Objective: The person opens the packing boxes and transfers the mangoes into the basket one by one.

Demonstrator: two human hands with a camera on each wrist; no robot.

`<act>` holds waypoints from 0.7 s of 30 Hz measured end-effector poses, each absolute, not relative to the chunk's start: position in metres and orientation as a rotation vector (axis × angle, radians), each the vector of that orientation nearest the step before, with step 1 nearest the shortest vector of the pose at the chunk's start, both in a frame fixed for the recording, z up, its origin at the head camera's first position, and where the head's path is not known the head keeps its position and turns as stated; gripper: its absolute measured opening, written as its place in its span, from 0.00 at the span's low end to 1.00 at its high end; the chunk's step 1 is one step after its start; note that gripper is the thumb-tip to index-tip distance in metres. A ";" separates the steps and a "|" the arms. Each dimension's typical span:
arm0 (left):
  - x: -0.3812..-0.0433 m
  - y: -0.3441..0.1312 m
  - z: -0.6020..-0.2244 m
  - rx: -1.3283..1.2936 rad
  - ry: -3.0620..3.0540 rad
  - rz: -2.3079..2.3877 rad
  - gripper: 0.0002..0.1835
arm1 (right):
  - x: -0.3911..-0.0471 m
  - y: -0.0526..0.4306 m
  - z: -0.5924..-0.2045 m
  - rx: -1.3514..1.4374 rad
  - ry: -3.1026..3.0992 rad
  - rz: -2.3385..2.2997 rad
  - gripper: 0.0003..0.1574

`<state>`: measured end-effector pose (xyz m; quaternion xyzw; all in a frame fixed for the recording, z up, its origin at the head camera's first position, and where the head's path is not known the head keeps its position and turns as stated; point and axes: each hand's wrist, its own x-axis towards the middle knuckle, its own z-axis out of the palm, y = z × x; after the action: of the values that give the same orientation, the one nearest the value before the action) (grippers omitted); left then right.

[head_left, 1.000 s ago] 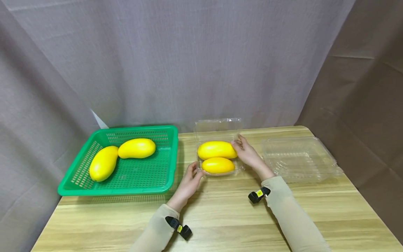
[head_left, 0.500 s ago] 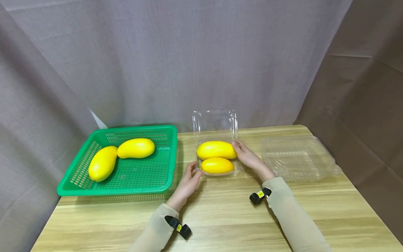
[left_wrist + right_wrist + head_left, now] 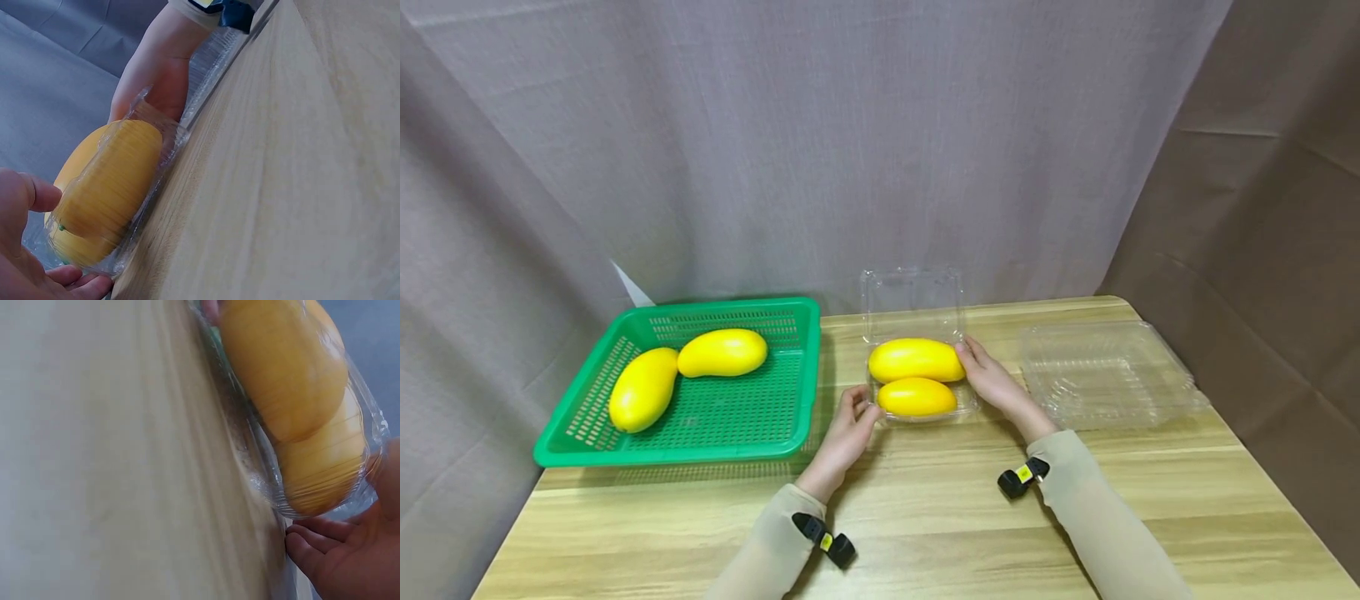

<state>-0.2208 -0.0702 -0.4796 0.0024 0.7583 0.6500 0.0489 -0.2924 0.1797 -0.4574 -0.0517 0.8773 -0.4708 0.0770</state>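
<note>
Two yellow mangoes lie one behind the other in a clear plastic clamshell box [image 3: 913,304] whose lid stands raised at the back. The rear mango [image 3: 916,360] is larger in the head view than the front mango [image 3: 917,397]. My left hand [image 3: 848,429] holds the box at its left front corner. In the left wrist view, the left thumb [image 3: 45,195] is at the rim and the fingers lie low by the base. On the opposite side, my right hand [image 3: 992,379] grips the box wall, its thumb at the rim and its fingers [image 3: 319,540] low beside the base.
To the left stands a green plastic basket [image 3: 673,457] with two more mangoes, a left one [image 3: 643,390] and a right one [image 3: 724,352]. More clear plastic boxes [image 3: 1105,375] lie at the right of the wooden table [image 3: 940,517]. A grey curtain [image 3: 880,150] hangs behind.
The box's lid has swung to a more upright stance, then leaned back slightly. The right fingers have come down from near the hinge. The box with its mangoes has shifted slightly toward me.
</note>
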 end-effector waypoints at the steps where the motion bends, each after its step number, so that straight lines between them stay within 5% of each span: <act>1: -0.221 -0.070 -0.480 0.004 2.311 1.977 0.31 | -0.290 0.181 -0.458 -0.151 2.642 -1.402 0.45; 21: -0.217 -0.073 -0.478 0.043 2.300 1.958 0.35 | -0.253 0.185 -0.472 -0.083 2.396 -1.716 0.39</act>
<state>-0.2172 -0.0728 -0.4775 0.0143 0.7599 0.6470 0.0605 -0.2527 0.1847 -0.4721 -0.0280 0.8090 -0.5792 0.0966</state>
